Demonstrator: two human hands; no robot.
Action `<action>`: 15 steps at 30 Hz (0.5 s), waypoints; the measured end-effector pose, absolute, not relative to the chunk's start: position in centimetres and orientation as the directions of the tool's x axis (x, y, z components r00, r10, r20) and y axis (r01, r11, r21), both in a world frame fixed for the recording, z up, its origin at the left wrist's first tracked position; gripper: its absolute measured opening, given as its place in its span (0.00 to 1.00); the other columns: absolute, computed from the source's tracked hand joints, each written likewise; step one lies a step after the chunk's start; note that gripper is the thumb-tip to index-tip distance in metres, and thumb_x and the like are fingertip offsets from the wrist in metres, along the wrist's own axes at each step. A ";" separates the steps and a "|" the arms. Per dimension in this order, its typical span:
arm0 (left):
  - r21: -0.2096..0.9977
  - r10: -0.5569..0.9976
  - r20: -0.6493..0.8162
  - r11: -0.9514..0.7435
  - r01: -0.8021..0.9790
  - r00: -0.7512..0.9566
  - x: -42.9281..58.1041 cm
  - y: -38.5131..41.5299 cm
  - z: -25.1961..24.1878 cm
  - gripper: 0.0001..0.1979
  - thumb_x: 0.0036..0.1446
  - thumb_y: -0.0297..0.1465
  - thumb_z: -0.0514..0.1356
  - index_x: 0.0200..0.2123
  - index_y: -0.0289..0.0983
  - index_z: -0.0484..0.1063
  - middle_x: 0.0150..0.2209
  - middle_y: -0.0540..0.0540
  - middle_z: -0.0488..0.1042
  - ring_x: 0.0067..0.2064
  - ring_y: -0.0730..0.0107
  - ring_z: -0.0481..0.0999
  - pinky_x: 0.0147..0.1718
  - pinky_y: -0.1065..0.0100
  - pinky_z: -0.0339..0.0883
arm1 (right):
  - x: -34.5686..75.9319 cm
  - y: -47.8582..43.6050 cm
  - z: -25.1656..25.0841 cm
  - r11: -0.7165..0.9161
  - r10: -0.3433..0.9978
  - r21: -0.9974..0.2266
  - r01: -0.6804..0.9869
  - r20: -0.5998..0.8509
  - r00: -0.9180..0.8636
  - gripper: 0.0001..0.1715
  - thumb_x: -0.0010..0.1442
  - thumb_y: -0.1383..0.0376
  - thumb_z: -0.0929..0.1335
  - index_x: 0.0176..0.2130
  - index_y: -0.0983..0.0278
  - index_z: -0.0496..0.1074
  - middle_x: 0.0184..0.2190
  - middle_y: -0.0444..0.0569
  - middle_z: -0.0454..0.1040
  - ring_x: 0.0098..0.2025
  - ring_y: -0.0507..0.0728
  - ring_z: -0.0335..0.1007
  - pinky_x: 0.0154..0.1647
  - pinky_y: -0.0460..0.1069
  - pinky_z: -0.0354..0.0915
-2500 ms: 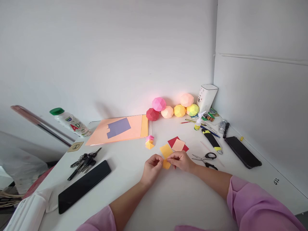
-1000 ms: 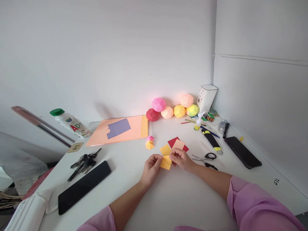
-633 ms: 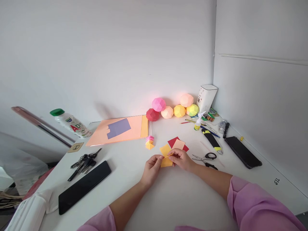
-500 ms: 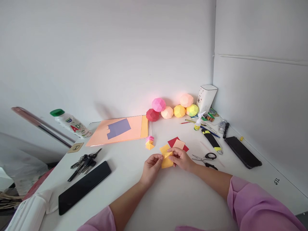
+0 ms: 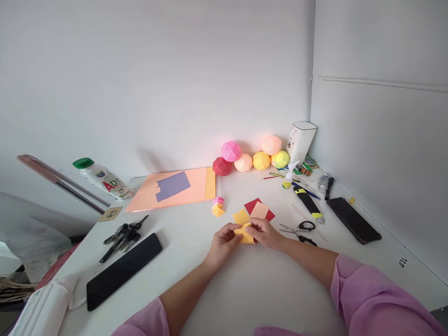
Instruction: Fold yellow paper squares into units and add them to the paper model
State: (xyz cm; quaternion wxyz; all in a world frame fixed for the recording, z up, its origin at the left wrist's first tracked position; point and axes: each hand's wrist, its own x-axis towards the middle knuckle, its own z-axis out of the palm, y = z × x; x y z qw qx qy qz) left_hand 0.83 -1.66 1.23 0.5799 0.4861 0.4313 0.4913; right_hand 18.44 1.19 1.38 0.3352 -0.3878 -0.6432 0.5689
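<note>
Between my two hands is a small yellow-orange sheet of paper [image 5: 247, 237], with its upper part bent over. My left hand [image 5: 224, 242] pinches its left edge between thumb and fingers. On the opposite side, my right hand [image 5: 265, 232] grips the top right, its thumb lying on the paper. Just beyond my hands lie a flat yellow paper square [image 5: 241, 216], a peach square [image 5: 260, 210] and red paper [image 5: 252, 205] under the peach one. Farther left stands a little stack of folded pink and yellow paper pieces [image 5: 218, 209].
Scissors [image 5: 297, 231], a box cutter [image 5: 308, 204], a glue bottle [image 5: 287, 180] and a black phone case [image 5: 353, 220] lie to the right. Faceted paper balls [image 5: 243, 162] line the wall. At left are keys [image 5: 123, 237], a black phone [image 5: 124, 271] and a white bottle [image 5: 105, 179].
The paper in my hands now looks shorter, its top bent farther over. My hands have shifted slightly, and more of the yellow square behind them shows.
</note>
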 end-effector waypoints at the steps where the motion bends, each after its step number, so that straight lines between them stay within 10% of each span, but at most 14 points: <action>1: 0.982 0.991 -0.029 0.053 -0.183 0.132 0.8 -1.6 1.2 0.13 0.44 0.35 0.66 0.34 0.37 0.73 0.23 0.54 0.62 0.26 0.77 0.62 0.27 0.72 0.61 | 18.4 1.2 1.5 0.056 0.875 -0.992 0.114 -0.006 -0.485 0.18 0.56 0.53 0.66 0.26 0.65 0.61 0.19 0.39 0.58 0.20 0.48 0.59 0.21 0.44 0.57; 10: 0.945 0.985 -0.072 0.118 -0.304 0.159 0.9 -1.7 1.7 0.21 0.43 0.33 0.67 0.43 0.38 0.69 0.38 0.46 0.73 0.37 0.68 0.73 0.37 0.66 0.67 | 18.3 1.3 1.5 0.072 0.892 -0.996 0.058 0.038 -0.450 0.16 0.52 0.55 0.68 0.28 0.65 0.64 0.23 0.41 0.60 0.23 0.48 0.52 0.23 0.44 0.53; 15: 0.975 0.944 -0.143 0.186 -0.120 0.296 0.9 -2.2 2.0 0.23 0.44 0.36 0.66 0.44 0.37 0.68 0.28 0.50 0.73 0.29 0.73 0.71 0.28 0.70 0.65 | 18.6 1.5 1.2 0.001 0.888 -1.000 0.027 -0.012 -0.460 0.18 0.52 0.54 0.69 0.27 0.65 0.63 0.20 0.39 0.57 0.22 0.47 0.50 0.21 0.43 0.50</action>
